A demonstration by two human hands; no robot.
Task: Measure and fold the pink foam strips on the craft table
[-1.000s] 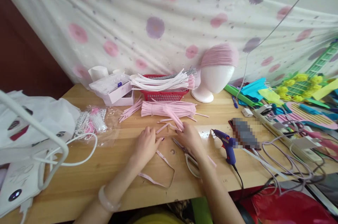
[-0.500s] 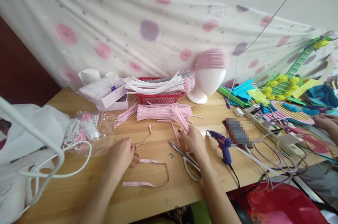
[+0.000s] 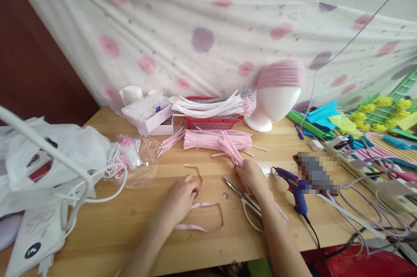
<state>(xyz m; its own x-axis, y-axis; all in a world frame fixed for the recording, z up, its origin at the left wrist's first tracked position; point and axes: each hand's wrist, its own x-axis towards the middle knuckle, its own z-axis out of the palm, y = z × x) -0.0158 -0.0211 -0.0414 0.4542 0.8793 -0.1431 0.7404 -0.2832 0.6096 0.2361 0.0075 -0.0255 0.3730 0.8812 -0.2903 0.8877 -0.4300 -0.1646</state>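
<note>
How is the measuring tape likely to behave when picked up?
The measuring tape is probably floppy, since it bends in a loose loop on the table. It is likely light, being a thin, narrow strip. Its bend beside the left hand hints at slight springiness.

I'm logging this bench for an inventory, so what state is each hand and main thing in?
Left hand, closed on part of the tape measure
Tape measure, partly looped on the table
Right hand, closed on some pink stems
Pink bundle, lying flat
Scissors, lying flat
Glue gun, lying on its side
Red basket, heaped mostly with white stems
Foam head, upright, top pink-wrapped
</note>
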